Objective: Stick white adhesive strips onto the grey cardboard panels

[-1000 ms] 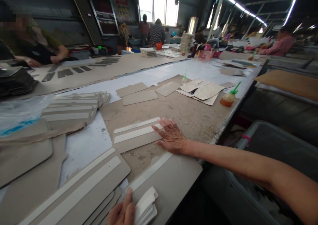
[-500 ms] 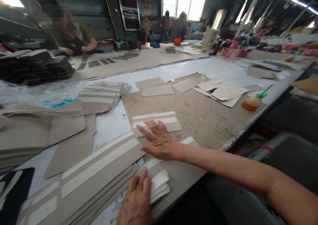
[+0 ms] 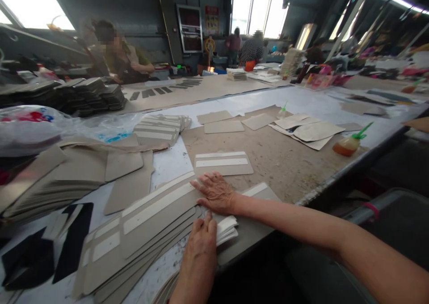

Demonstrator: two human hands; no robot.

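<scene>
My right hand lies flat, fingers spread, on the right end of the top grey card panel with two white strips, which tops a fanned stack at the table's near edge. My left hand rests palm down with fingers together on a small pile of white strips lying on another grey panel. Just beyond my right hand lies a single grey panel with two white strips, untouched.
More grey card stacks and a striped pile sit to the left, with plastic bags behind. Glue bottles and loose card pieces lie on the right. A seated person works across the table; others stand far back.
My right hand has slid left and nearer, off the single striped panel onto the top panel of the near stack. My left hand has moved further over the white strips. The camera panned left.
</scene>
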